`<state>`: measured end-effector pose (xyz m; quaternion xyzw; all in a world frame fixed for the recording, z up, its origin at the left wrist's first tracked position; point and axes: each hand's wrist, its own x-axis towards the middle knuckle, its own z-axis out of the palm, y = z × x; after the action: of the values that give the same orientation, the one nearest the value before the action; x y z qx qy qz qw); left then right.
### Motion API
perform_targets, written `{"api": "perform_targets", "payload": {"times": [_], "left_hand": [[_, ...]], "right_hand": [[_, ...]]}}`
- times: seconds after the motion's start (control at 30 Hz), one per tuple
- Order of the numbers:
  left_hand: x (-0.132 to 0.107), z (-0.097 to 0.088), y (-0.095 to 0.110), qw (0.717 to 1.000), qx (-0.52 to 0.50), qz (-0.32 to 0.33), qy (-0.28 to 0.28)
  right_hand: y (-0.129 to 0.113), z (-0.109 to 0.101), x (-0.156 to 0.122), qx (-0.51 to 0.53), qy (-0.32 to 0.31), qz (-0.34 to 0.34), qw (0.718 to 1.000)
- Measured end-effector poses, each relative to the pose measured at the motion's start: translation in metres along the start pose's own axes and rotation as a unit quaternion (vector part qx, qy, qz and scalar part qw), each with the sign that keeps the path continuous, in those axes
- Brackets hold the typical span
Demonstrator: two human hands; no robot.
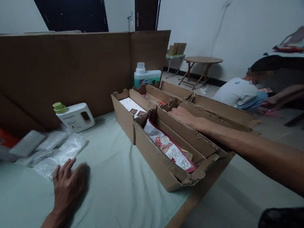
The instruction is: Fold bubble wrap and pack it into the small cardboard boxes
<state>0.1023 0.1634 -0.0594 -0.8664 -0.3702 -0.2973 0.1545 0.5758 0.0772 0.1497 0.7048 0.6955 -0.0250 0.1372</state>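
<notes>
- Two bare hands are ours, and they are well apart.
- We have our right hand point(184, 117) at the brown cardboard boxes point(123, 121), which sit side by side on the counter point(187, 209). Its fingers are just past the right side of the front left box point(150, 159), so that side is right next to them.
- We cannot see these fingertips, so we cannot tell if they hold anything.
- We have a long red and white packet point(167, 146) inside the front left box, across that side from our right fingers.
- In the box behind it lies a white card point(128, 104) with dark squares, near the same fingers but apart.
- We spread the fingers of our left hand point(69, 187) loosely, with nothing in them. They are just beside the bubble wrap point(70, 146), and the boxes are well off to their right.
- Past the wrap, a white bottle point(75, 120) with a green cap stands on the pale green cloth point(114, 201). A blue-green bottle point(151, 78) stands behind the boxes.
- One other person point(231, 92) is low down on our right, away from our hands.
</notes>
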Motion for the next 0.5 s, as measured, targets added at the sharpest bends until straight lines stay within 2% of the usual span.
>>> {"api": "perform_targets", "payload": {"times": [0.1, 0.17, 0.23, 0.3, 0.37, 0.4, 0.43, 0.5], "left_hand": [[0.003, -0.001, 0.002, 0.999, -0.018, 0.014, 0.027], [0.014, -0.01, 0.015, 0.997, -0.049, 0.013, 0.051], [0.034, -0.028, 0.04, 0.991, -0.104, 0.005, 0.083], [0.063, -0.054, 0.073, 0.978, -0.173, -0.002, 0.115], [0.095, -0.08, 0.107, 0.96, -0.224, 0.028, 0.168], [0.109, -0.091, 0.122, 0.949, -0.237, 0.049, 0.203], [0.121, -0.099, 0.134, 0.939, -0.247, 0.058, 0.233], [0.137, -0.105, 0.147, 0.936, -0.251, 0.066, 0.24]], "right_hand": [[0.003, -0.018, -0.013, -0.026, 0.037, 0.068, 0.997], [0.005, -0.04, -0.033, -0.036, 0.074, 0.118, 0.99], [-0.001, -0.064, -0.059, -0.023, 0.166, 0.167, 0.971], [-0.022, -0.085, -0.085, 0.019, 0.315, 0.184, 0.931], [-0.056, -0.099, -0.103, 0.079, 0.428, 0.123, 0.892], [-0.073, -0.102, -0.107, 0.112, 0.442, 0.058, 0.888], [-0.088, -0.104, -0.106, 0.147, 0.423, -0.022, 0.894], [-0.104, -0.105, -0.092, 0.217, 0.309, -0.179, 0.909]]}}
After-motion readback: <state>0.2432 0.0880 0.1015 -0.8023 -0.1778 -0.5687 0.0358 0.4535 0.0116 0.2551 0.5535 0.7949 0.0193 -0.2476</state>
